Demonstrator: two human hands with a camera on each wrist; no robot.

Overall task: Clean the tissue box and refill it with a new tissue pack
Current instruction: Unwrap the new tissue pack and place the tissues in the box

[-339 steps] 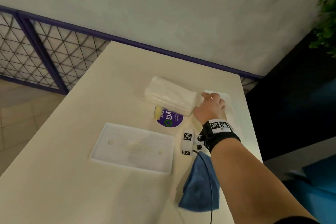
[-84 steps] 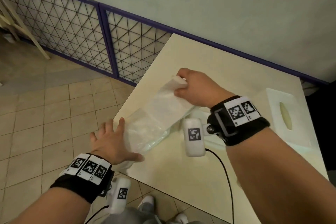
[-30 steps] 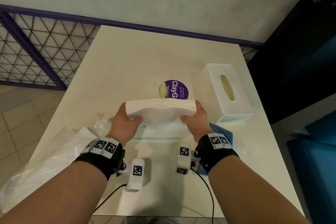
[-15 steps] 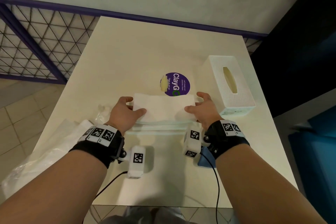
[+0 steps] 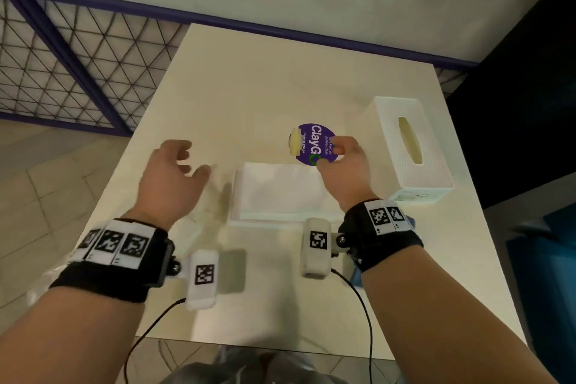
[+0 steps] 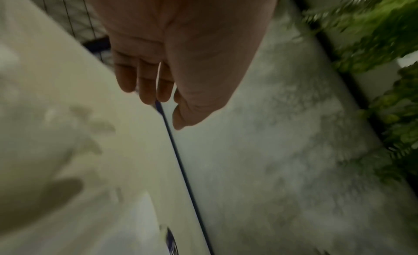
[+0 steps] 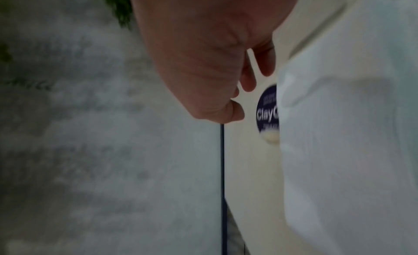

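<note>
tissue stack (image 5: pixel 280 187) is sitting flat on what looks like the white base tray (image 5: pixel 249 216) near the front middle of the tabletop (image 5: pixel 249 87), and neither of our hands is on it. our left hand (image 5: pixel 170 181) hangs in the air just left of the stack, fingers (image 5: pixel 179 146) loosely curled and spread, holding nothing. from the left wrist view the fingers (image 6: pixel 144 80) hang relaxed with small gaps between them, tabletop (image 6: pixel 68 133) blurred underneath. our right hand (image 5: pixel 344 170) hovers over the stack's far right corner, fingers (image 5: pixel 341 146) loosely bent, also gripping nothing. in the right wrist view the fingers (image 7: pixel 248 76) are curled a bit and apart from the white tissue surface (image 7: pixel 339 133), which fills the right side of that shot.

moving outward, just beyond the stack there's a round purple sticker (image 5: pixel 314 142) on the tabletop reading "clayg" something, with a pale yellowish bit on its left edge; the right fingertips overlap it from the head view. it also peeks out past the tissues in the right wrist shot (image 7: pixel 268 110). the white tissue box cover (image 5: pixel 408 150) stands upright to the right of the stack, slot facing up, close to the tabletop's right edge and apart from both hands. a sliver of blue cloth (image 5: pixel 355 277) shows under our right wrist. crinkly clear plastic (image 5: pixel 187 234) is partly visible under our left wrist. purple railing with wire mesh (image 5: pixel 78 56) runs behind on the left.
</note>
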